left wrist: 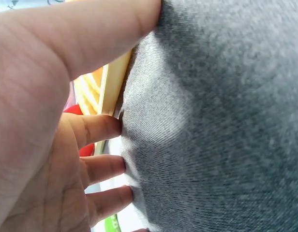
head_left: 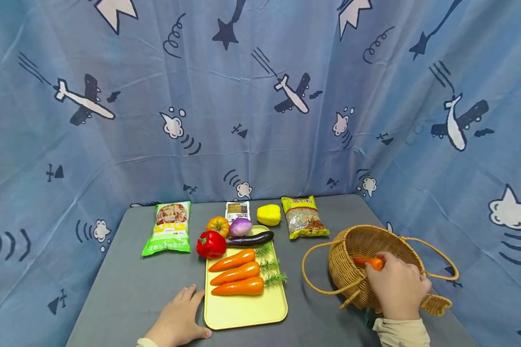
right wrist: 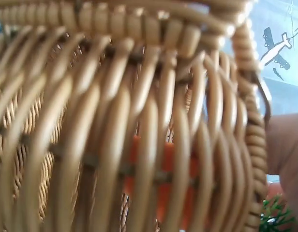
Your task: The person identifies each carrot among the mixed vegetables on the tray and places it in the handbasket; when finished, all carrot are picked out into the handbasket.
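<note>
My right hand (head_left: pixel 397 284) reaches over the rim of a wicker basket (head_left: pixel 347 270) and pinches an orange carrot (head_left: pixel 375 263) inside it. Through the basket's weave in the right wrist view, the orange of the carrot (right wrist: pixel 161 181) shows, with green leaves (right wrist: pixel 277 212) at the lower right. On the table, my left hand (head_left: pixel 178 313) rests with spread fingers at the left edge of the yellow tray (head_left: pixel 243 311). In the left wrist view its fingertips (left wrist: pixel 112 126) touch the grey cloth beside the tray. Three carrots (head_left: pixel 239 287) lie side by side on the tray.
An eggplant (head_left: pixel 249 239) lies across the tray's far end. Around it are a red bell pepper (head_left: pixel 211 245), an orange pumpkin (head_left: pixel 218 226), a purple vegetable (head_left: pixel 240 227) and a yellow pepper (head_left: pixel 268 215). Food bags (head_left: pixel 169 226) stand behind. Basket handles (head_left: pixel 306 262) stick out sideways.
</note>
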Available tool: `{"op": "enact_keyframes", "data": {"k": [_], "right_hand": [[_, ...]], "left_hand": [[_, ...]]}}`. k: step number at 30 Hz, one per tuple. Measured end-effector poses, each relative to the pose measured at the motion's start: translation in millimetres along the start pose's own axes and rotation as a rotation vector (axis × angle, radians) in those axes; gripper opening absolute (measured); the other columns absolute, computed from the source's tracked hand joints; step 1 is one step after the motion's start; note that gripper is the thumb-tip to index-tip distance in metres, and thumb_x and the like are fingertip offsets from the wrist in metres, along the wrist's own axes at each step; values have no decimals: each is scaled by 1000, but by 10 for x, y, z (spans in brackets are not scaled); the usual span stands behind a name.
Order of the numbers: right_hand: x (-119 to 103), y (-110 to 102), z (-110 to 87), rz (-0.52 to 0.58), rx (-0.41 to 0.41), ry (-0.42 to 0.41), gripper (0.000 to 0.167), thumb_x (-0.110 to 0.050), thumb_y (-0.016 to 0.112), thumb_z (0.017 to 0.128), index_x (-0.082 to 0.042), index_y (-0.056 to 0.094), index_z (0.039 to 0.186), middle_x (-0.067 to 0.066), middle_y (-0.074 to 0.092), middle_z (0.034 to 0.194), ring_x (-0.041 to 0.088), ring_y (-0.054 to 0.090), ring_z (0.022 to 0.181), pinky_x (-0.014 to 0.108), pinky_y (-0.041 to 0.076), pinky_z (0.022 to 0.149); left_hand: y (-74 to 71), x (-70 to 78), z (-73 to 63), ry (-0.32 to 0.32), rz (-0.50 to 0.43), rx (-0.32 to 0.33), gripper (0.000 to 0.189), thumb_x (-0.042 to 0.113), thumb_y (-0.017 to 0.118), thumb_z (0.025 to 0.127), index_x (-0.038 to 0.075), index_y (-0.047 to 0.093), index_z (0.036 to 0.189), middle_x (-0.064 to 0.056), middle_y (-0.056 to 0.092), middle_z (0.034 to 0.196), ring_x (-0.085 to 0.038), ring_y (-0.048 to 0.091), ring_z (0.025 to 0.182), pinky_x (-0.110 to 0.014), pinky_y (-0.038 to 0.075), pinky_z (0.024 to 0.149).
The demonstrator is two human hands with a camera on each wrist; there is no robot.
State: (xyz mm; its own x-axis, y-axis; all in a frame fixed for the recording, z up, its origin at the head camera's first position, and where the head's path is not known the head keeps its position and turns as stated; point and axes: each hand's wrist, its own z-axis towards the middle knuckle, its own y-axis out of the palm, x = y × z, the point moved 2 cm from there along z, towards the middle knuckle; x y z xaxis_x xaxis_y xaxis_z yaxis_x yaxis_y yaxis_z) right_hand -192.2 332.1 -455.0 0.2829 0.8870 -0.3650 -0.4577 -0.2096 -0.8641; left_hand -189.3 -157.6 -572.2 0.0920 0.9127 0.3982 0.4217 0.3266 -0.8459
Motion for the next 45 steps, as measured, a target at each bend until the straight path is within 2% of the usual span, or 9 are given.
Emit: {"op": "enact_keyframes", "data": {"k": [15, 23, 26, 30, 33, 36, 39, 42, 45], "right_hand": [[90, 116, 145, -44, -102, -12, 35, -32, 77, 91, -6, 76, 113, 19, 72, 86, 46, 64, 82, 75, 42, 76], [58, 121, 192, -49, -150, 22, 34, -25, 70, 94, -5, 76, 121, 22, 73, 92, 48, 63, 93, 79, 34, 90], [-3, 77, 129, -18, -56, -12, 30, -20, 68, 93, -5, 77, 118, 22, 74, 93, 49, 62, 94, 80, 33, 91], [-174, -71, -23, 83, 239, -127, 22, -16, 66, 93, -6, 80, 107, 20, 76, 99, 48, 63, 91, 73, 41, 83], [-340, -210, -159, 172, 442, -248, 23, -17, 62, 94, -6, 81, 102, 18, 77, 97, 45, 64, 80, 63, 44, 68], [-514, -303, -312, 269, 502, -373, 25, -16, 58, 94, -5, 81, 99, 16, 77, 92, 39, 63, 70, 54, 44, 60], [-685, -308, -473, 398, 445, -479, 22, -9, 59, 93, -5, 81, 97, 11, 76, 88, 30, 63, 70, 41, 47, 65], [-852, -223, -618, 539, 323, -553, 20, 1, 64, 90, -7, 80, 98, 3, 75, 89, 20, 63, 75, 28, 47, 72], [-1010, -76, -728, 609, 203, -584, 24, 8, 70, 87, -11, 80, 99, -5, 74, 91, 11, 62, 79, 21, 49, 74]], "left_hand": [[-23, 37, -20, -23, -26, -3, 101, 55, 98, 70, 4, 60, 148, -30, 46, 157, -58, 40, 144, -73, 38, 112], [-54, 38, -41, -20, -38, 3, 100, 54, 98, 70, 3, 60, 148, -31, 46, 156, -59, 40, 143, -74, 39, 110], [-63, 40, -42, -15, -37, 1, 100, 54, 98, 70, 3, 60, 148, -31, 46, 156, -58, 40, 143, -74, 40, 110], [-59, 43, -35, -16, -33, -6, 100, 55, 98, 70, 4, 60, 147, -30, 46, 156, -58, 40, 143, -74, 39, 110], [-50, 45, -28, -22, -34, -9, 100, 55, 98, 70, 4, 60, 148, -30, 46, 156, -58, 40, 143, -74, 39, 110], [-45, 49, -24, -28, -30, -5, 101, 56, 98, 70, 4, 60, 148, -30, 46, 156, -58, 40, 143, -74, 39, 110], [-45, 54, -21, -31, -28, -1, 101, 56, 98, 69, 4, 60, 148, -30, 47, 155, -57, 41, 143, -74, 40, 109], [-48, 61, -21, -31, -31, 2, 102, 55, 99, 68, 4, 60, 147, -30, 47, 155, -57, 41, 143, -75, 40, 109], [-53, 68, -22, -31, -36, 2, 101, 54, 100, 68, 4, 61, 147, -30, 48, 154, -57, 41, 143, -75, 40, 109]]}}
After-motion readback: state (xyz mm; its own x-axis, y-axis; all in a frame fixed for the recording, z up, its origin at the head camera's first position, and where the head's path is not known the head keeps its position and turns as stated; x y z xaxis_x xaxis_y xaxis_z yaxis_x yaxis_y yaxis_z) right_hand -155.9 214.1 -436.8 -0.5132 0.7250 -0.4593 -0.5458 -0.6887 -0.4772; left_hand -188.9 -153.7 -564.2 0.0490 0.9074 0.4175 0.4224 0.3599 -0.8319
